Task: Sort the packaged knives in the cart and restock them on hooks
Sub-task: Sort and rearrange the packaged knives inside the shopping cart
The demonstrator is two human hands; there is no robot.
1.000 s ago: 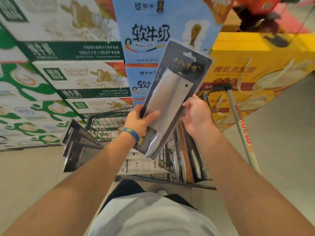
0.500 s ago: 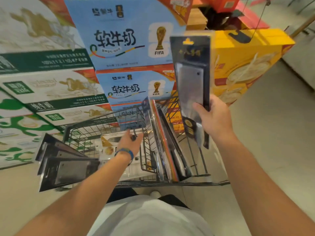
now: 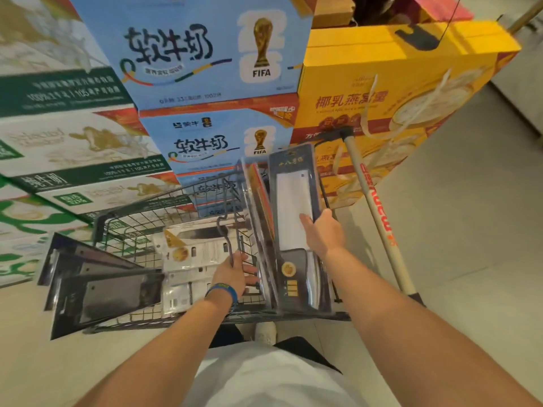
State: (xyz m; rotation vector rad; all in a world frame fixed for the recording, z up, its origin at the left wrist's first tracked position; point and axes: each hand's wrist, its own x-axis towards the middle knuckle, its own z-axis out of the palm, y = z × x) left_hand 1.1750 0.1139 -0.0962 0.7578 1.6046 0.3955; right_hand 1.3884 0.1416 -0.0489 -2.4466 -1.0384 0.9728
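Note:
A wire shopping cart [image 3: 138,221] stands in front of me. My right hand [image 3: 323,233] grips a dark packaged cleaver [image 3: 293,201] upright at the cart's right end, next to other upright knife packs [image 3: 258,218]. My left hand [image 3: 235,274] reaches into the cart, its fingers curled on a wire divider beside those packs. White packaged knives [image 3: 194,254] lie flat in the cart's middle. Several dark packaged knives [image 3: 102,292] stick out over the cart's left end.
Stacked milk cartons, green and white [image 3: 73,142] and blue [image 3: 211,54], rise right behind the cart. A yellow carton [image 3: 382,98] stands at the right. A cream pole with red lettering [image 3: 379,218] leans to the right of the cart. Beige floor lies to the right.
My right hand has lowered the dark cleaver pack from above the cart down into its right end. My left hand has moved to the wire divider. The view has shifted closer.

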